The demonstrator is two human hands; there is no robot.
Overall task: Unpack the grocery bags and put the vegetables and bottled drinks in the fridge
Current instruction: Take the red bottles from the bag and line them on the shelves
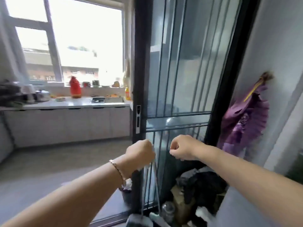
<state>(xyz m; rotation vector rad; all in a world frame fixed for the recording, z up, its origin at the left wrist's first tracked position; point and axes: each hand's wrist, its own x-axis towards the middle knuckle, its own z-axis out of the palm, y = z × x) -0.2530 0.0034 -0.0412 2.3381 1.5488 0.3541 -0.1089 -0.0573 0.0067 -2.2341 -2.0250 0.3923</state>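
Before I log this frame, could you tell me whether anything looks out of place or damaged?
Nothing looks spilled or broken. The only untidy spot is dark clutter heaped at the foot of the glass door, and a purple cloth hangs crumpled on the wall.

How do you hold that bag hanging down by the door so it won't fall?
Grip the thin straps at their top, coming from above, with fingers curled round them as the left hand does. They run almost straight down to the bag, so its weight hangs right under the fist.
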